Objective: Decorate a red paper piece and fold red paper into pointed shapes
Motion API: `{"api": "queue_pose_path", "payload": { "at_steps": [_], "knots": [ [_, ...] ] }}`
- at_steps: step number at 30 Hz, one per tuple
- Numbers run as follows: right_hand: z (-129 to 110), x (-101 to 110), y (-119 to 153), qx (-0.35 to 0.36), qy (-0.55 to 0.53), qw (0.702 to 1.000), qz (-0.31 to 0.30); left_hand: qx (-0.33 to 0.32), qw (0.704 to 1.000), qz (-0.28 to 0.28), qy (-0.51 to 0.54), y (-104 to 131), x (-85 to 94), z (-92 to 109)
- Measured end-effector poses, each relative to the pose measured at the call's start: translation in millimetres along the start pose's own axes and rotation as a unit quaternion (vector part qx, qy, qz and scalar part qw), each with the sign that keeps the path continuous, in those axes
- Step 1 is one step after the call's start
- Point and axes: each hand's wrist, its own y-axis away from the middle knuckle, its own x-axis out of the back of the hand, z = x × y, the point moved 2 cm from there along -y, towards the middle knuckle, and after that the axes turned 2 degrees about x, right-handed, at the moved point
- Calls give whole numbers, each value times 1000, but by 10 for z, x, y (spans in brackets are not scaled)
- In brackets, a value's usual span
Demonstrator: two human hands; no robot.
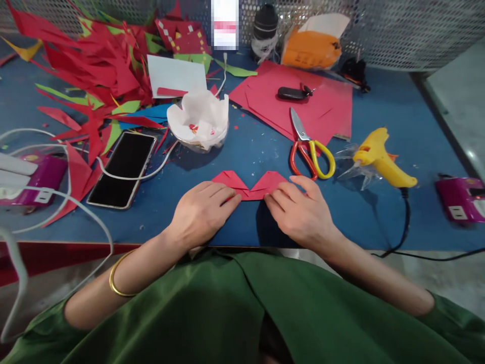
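Observation:
A folded red paper piece (249, 193) with two raised peaks and a V-shaped dip between them lies at the front of the blue table. My left hand (204, 208) grips its left end, fingers bent over the paper. At the right end, my right hand (301, 210) holds it with curled fingers, its index finger raised somewhat. Both thumbs are mostly hidden. Just beyond my right hand lie scissors (303, 136) with one red and one yellow handle. Behind them is a stack of red paper (273, 86) with a small black object (291, 93) on top.
A phone (123, 169), white cables and red and green scraps (98, 65) cover the left. A tissue-lined bowl (199, 121) stands behind my left hand. To the right are a yellow glue gun (382, 156) with a black cord and a purple power socket (460, 199).

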Motion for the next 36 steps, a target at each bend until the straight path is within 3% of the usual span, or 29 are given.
{"api": "queue_pose_path", "payload": {
  "at_steps": [5,8,11,29,36],
  "knots": [
    [-70,-45,40,-109,-55,992,24,17,1000,-8,5,-31,-1,35],
    [-124,-94,39,-200,-120,971,43,32,999,-13,13,-56,-4,45],
    [-155,-150,-10,-244,-180,951,56,51,998,-21,33,-77,-12,34],
    [-146,-243,-61,-349,-307,885,31,169,980,-28,99,-102,-46,-8],
    [-154,-240,-77,-357,-297,885,22,211,971,-30,106,-91,-40,-9]
  ]
}}
